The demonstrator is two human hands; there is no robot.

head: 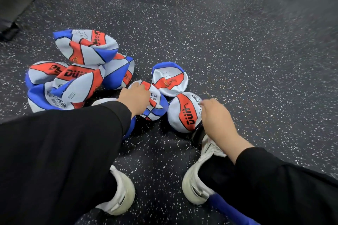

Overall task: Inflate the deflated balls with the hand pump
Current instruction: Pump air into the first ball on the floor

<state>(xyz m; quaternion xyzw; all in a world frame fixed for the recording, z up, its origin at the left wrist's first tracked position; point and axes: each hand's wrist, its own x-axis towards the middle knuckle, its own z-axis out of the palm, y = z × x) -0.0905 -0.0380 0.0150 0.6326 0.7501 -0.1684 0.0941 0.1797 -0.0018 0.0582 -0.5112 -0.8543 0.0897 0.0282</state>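
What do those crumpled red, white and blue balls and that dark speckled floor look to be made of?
The crumpled red, white and blue balls look like thin, soft rubber or synthetic skin with a matte finish: they fold and crease sharply. The dark speckled floor looks like rubber gym matting, matte black with white flecks, though that is a guess.

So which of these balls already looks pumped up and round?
The ball under the right hand, nearest the right shoe: smooth and rounded, while the others lie crumpled or caved in.

Deflated balls [86, 47]: white, orange-red and blue panels, black lettering. Floor [237, 60]: dark grey, white-speckled. Sleeves [64, 142]: black. Shoes [197, 184]: white. Pump tube [228, 210]: blue.
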